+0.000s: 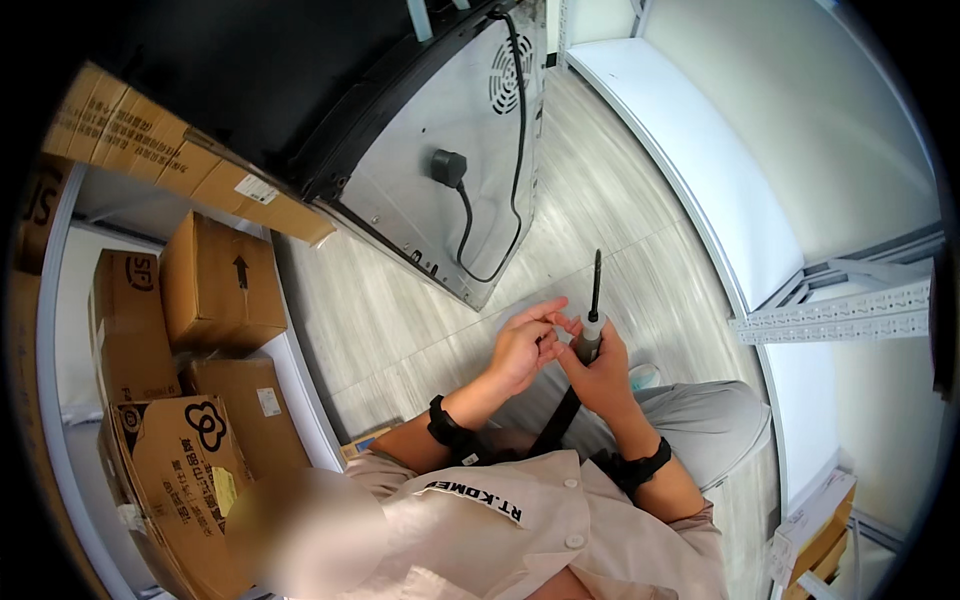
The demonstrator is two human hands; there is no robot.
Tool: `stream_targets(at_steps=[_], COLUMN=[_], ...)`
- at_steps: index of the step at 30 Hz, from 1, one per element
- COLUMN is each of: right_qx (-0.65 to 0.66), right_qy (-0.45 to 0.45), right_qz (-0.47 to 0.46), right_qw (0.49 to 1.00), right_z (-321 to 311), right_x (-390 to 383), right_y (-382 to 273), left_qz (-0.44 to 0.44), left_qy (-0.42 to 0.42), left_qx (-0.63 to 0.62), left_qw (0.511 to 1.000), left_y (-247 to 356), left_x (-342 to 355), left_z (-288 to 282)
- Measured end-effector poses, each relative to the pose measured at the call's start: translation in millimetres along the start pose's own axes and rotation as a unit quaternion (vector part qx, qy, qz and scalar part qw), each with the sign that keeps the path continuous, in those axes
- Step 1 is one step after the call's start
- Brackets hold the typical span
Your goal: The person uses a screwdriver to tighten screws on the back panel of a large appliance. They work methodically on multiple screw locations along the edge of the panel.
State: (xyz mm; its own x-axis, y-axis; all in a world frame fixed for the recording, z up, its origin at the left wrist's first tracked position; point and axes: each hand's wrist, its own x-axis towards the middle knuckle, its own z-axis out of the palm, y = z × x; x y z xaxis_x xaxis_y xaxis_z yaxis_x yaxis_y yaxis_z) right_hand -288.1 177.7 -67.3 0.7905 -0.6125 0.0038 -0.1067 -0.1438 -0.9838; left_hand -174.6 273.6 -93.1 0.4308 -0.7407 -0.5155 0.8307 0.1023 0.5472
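Observation:
My right hand (600, 372) is wrapped round a handheld screwdriver (588, 345) with a grey body. Its long dark bit (597, 285) points away from me, above the floor. Close beside it on the left is my left hand (522, 350), with one finger stretched toward the screwdriver and the others bent in near the thumb. Whatever those bent fingers pinch, if anything, is too small to make out. Beyond both hands stands a large appliance with a grey metal panel (400, 195) facing me. A black power cord (521, 150) with a plug (448, 168) hangs against that panel.
Cardboard boxes (225, 285) fill the shelving on my left. White shelves (690, 130) on metal uprights (850, 312) line the right side. Wood-patterned floor (385, 325) lies between them. A flattened carton (150, 150) sits by the appliance's left, and another box (815, 525) stands at lower right.

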Motion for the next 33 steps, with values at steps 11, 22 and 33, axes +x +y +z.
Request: stream_targets(at_steps=[11,22,33], right_qx=[-0.093,-0.113,-0.188], right_qy=[0.042,-0.018,-0.021], right_qz=[0.003,0.054,0.054], right_qw=[0.995,0.992,0.98], right_z=[-7,-23,-20], right_x=[2,4,0], right_y=[-7,-20,-9], left_qz=[-0.019,-0.057,-0.069], left_qy=[-0.016,-0.079,-0.076], left_qx=[0.012,0.076,0.096], left_qw=[1.0,0.992,0.99], left_y=[4,-8,-20], left_x=[-3,-5,-3], left_z=[11,9,5])
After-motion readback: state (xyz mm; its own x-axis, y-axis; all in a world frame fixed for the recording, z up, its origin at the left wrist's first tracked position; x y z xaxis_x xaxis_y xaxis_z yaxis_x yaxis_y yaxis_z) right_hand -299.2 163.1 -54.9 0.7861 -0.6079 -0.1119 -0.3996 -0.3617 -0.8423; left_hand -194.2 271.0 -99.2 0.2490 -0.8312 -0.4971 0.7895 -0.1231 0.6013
